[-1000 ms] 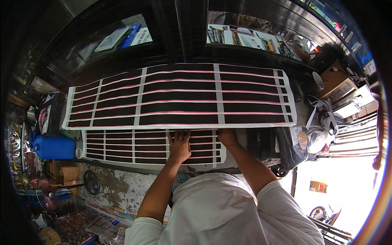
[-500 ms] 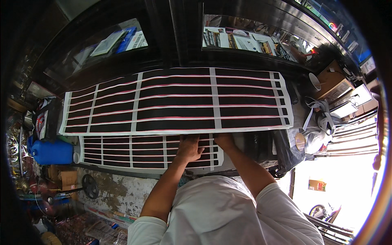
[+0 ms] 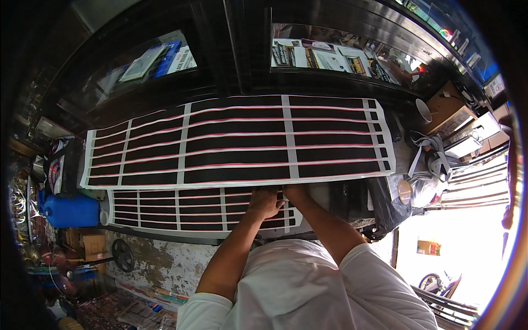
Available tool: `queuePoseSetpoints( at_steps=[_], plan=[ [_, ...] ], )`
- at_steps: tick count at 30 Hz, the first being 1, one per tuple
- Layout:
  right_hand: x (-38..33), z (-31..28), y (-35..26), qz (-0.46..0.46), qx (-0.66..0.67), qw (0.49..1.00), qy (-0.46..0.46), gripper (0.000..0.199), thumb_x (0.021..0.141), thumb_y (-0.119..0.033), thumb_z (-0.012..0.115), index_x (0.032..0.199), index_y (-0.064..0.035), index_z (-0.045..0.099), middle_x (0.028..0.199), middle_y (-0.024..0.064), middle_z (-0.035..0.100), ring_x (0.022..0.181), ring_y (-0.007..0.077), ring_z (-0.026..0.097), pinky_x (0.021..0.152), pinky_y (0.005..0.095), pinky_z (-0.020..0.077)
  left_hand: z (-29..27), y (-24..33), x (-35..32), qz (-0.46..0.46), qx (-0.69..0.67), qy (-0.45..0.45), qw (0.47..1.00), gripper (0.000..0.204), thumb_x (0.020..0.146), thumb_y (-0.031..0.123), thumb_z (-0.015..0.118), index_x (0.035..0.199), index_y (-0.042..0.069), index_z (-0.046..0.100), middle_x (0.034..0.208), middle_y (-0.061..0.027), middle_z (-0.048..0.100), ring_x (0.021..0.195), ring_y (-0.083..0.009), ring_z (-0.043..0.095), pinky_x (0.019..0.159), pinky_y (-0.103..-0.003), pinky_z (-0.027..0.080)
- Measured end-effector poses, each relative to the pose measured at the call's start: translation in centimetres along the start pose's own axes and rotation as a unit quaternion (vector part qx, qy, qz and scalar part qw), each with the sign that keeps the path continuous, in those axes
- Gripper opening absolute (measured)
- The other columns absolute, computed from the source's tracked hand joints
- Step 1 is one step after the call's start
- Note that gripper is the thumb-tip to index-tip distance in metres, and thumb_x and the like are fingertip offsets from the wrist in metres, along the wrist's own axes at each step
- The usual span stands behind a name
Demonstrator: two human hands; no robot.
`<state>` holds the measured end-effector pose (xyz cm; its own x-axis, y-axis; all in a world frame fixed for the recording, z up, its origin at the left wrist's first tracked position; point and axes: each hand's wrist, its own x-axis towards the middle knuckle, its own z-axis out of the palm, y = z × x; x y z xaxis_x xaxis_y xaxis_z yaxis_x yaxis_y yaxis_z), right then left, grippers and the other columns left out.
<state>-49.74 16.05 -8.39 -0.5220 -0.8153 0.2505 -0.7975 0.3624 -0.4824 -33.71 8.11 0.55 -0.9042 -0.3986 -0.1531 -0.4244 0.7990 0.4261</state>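
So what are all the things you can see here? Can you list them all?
large striped sheet: one, black with white and pink lines, lying across the counter
small striped sheet: one, same colours, nearer the person, under both hands
blue jug: one, blue, left of the small sheet
cardboard box: one, brown, far right
cup: one, white, beside the box
tape roll: one, tan, right of the sheets
glass case: one, dark-framed, behind the counter, papers inside
wheel: one, black, down by the wall
left hand: one, flat on the small sheet
right hand: one, at the small sheet's right end
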Motion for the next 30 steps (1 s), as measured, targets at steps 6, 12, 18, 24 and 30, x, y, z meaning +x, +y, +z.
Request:
queuePoseSetpoints(
  at_steps=[6, 12, 18, 24, 30],
  plan=[
    [0.2, -1.9, 0.1, 0.038, -0.037, 0.996, -0.076, 0.054, 0.091, -0.019, 0.073, 0.143, -0.0086, 0.064, 0.145, 0.0242, 0.061, 0.138, 0.0449, 0.057, 0.117, 0.0587, 0.0445, -0.6, 0.1, -0.4, 0.0, 0.048, -0.02, 0.999, 0.068, 0.096, 0.048, 0.074, 0.143, 0.001, 0.06, 0.148, -0.0222, 0.06, 0.142, -0.0386, 0.054, 0.121, -0.058, 0.037],
    [0.3, -2.8, 0.0, -0.105, -0.083, 0.991, 0.028, 0.043, 0.086, -0.006, 0.071, 0.128, -0.0033, 0.068, 0.119, 0.0251, 0.07, 0.115, 0.0466, 0.068, 0.099, 0.0568, 0.0556, -0.6, 0.6, -0.1, 0.004, 0.057, -0.014, 0.998, 0.07, 0.096, 0.045, 0.075, 0.147, 0.001, 0.056, 0.152, -0.0218, 0.056, 0.144, -0.0378, 0.052, 0.121, -0.063, 0.034],
    [0.2, -4.4, -0.2, -0.095, -0.083, 0.991, -0.048, 0.048, 0.083, -0.006, 0.075, 0.13, -0.0058, 0.068, 0.123, 0.0244, 0.069, 0.117, 0.0459, 0.067, 0.1, 0.0567, 0.0555, -1.0, 0.2, -0.6, -0.003, 0.059, -0.026, 0.998, 0.083, 0.094, 0.045, 0.078, 0.156, 0.0, 0.046, 0.157, -0.0223, 0.051, 0.15, -0.0382, 0.046, 0.123, -0.063, 0.031],
    [0.2, -5.0, -0.2, -0.032, -0.105, 0.994, 0.022, 0.045, 0.088, -0.014, 0.074, 0.132, -0.0072, 0.069, 0.131, 0.0237, 0.069, 0.126, 0.0448, 0.064, 0.107, 0.0554, 0.0516, -1.0, 0.2, -0.7, 0.006, 0.068, 0.003, 0.998, 0.093, 0.092, 0.046, 0.079, 0.164, 0.005, 0.036, 0.16, -0.0233, 0.048, 0.15, -0.04, 0.046, 0.121, -0.066, 0.034],
    [-6.0, -6.9, 2.7, 0.233, 0.05, 0.97, -0.056, 0.025, 0.087, -0.022, 0.078, 0.107, -0.0064, 0.08, 0.112, 0.0201, 0.077, 0.109, 0.0401, 0.073, 0.097, 0.0472, 0.0583, -0.5, -0.2, -0.4, -0.013, 0.041, -0.034, 0.998, 0.091, 0.095, 0.041, 0.077, 0.166, 0.008, 0.031, 0.161, -0.0228, 0.048, 0.15, -0.0403, 0.047, 0.121, -0.07, 0.031]
  ],
)
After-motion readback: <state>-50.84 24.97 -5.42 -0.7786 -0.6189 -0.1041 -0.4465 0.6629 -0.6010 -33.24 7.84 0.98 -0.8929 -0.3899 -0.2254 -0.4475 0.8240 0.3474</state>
